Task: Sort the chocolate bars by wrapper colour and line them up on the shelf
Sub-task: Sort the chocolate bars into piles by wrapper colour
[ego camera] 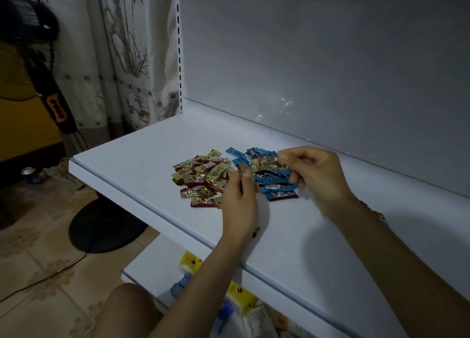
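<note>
Left hand (240, 200) and right hand (318, 177) each pinch a gold bar (269, 164) over the blue pile (276, 186), probably destined for the gold pile (203, 177).

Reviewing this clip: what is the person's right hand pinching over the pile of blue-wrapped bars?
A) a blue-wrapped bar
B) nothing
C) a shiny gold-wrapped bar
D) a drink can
C: the right hand pinches a shiny gold-wrapped chocolate bar over the pile of blue-wrapped bars on the white metal shelf; the left hand holds a small gold-and-red bar.
</note>
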